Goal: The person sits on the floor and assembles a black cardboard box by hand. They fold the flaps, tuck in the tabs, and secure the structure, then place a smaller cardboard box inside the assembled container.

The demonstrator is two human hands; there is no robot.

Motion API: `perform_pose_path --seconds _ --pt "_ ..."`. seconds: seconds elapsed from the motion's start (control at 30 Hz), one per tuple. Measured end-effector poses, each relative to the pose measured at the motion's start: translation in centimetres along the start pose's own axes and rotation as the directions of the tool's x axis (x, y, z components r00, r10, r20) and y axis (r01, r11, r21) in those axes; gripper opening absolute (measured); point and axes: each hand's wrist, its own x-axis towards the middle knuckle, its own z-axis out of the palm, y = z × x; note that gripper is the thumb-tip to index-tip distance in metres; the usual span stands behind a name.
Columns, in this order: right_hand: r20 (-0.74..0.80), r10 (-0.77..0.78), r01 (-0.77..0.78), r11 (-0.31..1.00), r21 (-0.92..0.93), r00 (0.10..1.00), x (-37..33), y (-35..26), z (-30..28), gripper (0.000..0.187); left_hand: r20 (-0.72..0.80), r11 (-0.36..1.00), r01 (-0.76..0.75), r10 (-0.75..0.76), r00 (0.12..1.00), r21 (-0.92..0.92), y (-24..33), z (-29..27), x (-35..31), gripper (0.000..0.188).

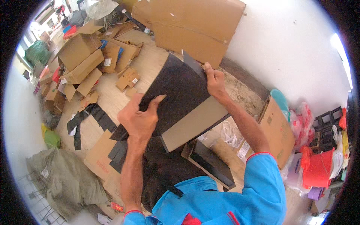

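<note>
A black cardboard box point(178, 88), partly folded, is held up in front of me with its flaps sticking out. A grey-brown panel point(195, 123) of it faces up toward me. My left hand point(140, 115) grips its left side, thumb stretched over the black face and the other fingers hidden behind. On the upper right edge my right hand point(215, 80) pinches the cardboard beside a raised flap point(193, 64). Below it, near my lap, another black open-topped box point(212, 161) rests on the floor.
Flattened and opened brown cartons point(80, 56) pile up at the far left. A large cardboard sheet point(191, 26) leans on the white wall. Black cardboard strips point(99, 116) lie on the floor left. At right stand a red bucket point(318, 168) and a brown carton point(275, 131).
</note>
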Motion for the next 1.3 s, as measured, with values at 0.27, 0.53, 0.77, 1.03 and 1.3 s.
perform_pose_path --seconds 0.27,0.53,0.77,1.03,1.3 --pt "-0.531 -0.225 0.17 0.974 -0.151 0.817 1.9 4.9 -1.4 0.052 -0.03 0.987 -0.15 0.152 0.988 0.057 3.6 4.6 -2.9 0.029" --pt "0.412 0.299 -0.213 0.947 -0.242 0.86 1.9 -0.8 -7.6 0.045 0.021 0.965 -0.237 0.241 0.97 -0.112 -0.6 -0.1 -4.8 0.026" --pt "0.802 0.409 -0.001 0.891 -0.454 0.435 -1.0 -1.6 -7.3 0.062 0.179 0.894 -0.358 0.412 0.894 -0.269 0.7 -4.3 -9.0 0.037" --pt "0.747 0.466 -0.222 0.884 -0.411 0.473 -7.4 2.2 -7.9 0.055 0.23 0.928 -0.272 0.331 0.915 -0.256 -0.4 -5.7 -11.3 0.041" --pt "0.443 0.17 0.027 0.914 -0.404 0.88 -11.6 -4.9 -12.5 0.055 0.08 0.962 -0.145 0.167 0.983 -0.233 -2.3 -4.4 -10.0 0.022"
